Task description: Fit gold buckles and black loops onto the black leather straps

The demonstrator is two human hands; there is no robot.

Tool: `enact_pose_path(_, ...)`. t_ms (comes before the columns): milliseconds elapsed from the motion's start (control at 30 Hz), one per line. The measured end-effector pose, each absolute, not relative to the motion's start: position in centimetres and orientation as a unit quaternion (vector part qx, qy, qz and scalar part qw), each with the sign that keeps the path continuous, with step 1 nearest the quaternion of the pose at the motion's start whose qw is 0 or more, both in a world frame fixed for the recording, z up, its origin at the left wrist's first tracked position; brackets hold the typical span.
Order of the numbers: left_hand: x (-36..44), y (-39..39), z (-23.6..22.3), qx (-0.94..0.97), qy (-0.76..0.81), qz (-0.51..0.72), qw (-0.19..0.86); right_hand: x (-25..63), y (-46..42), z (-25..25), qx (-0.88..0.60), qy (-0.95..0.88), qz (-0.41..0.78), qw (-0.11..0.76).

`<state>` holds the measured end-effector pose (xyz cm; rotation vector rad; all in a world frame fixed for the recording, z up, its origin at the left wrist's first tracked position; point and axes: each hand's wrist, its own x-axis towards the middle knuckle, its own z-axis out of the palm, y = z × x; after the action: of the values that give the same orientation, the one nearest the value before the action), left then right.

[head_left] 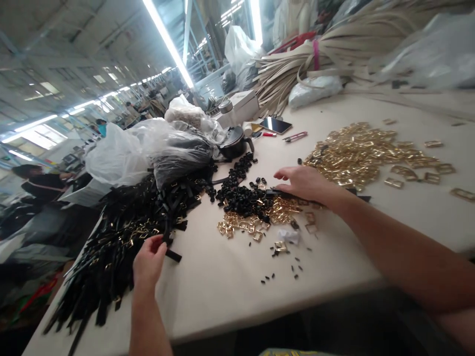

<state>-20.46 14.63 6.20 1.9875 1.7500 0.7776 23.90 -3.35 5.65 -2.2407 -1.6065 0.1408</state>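
Observation:
My left hand [148, 262] is at the edge of a big heap of black straps [118, 237] and pinches the end of one black strap [171, 254] that lies on the white table [222, 287]. My right hand [304, 183] rests palm down over a small pile of gold buckles [260, 217] and holds down a thin black strap piece [276, 192] with its fingers. A mound of small black loops [243, 198] sits just left of that hand. A few tiny black bits [293, 269] lie scattered nearer to me.
A large spread of gold buckles [367, 153] lies at the right. Plastic bags [148, 148], a black pot [233, 143], a phone [276, 125], snips [295, 136] and white boxes [241, 106] stand behind. Bundled cream straps [334, 54] fill the far side. Other people sit at the far left.

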Motion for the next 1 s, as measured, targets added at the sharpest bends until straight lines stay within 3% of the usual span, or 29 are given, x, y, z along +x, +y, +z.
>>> enact_pose_path(100,-22.2,15.2,5.7,0.687,0.651,0.31,0.093,24.3,-3.3,5.6,-0.801,-0.583,0.086,0.106)
enact_pose_path(233,-18.0,14.0,5.5,0.707,0.554,0.381,0.219,24.5,-3.5,5.6,-0.793,-0.598,0.069,0.091)
enact_pose_path(400,-7.7,9.7,5.8,0.771,0.385,0.348,0.369,25.1,-3.9,5.9,-0.786,-0.606,0.091,0.077)
enact_pose_path(600,-1.0,5.0,4.2,0.748,0.302,0.317,0.499,24.6,-3.6,5.8,-0.782,-0.609,0.022,0.132)
enact_pose_path(767,0.3,3.7,3.3,0.655,0.295,0.297,0.629,21.4,-3.7,6.0,-0.705,-0.652,0.12,0.252)
enact_pose_path(1000,0.7,4.0,2.6,0.559,0.318,0.287,0.71,18.1,-4.2,5.8,-0.636,-0.705,0.19,0.25)
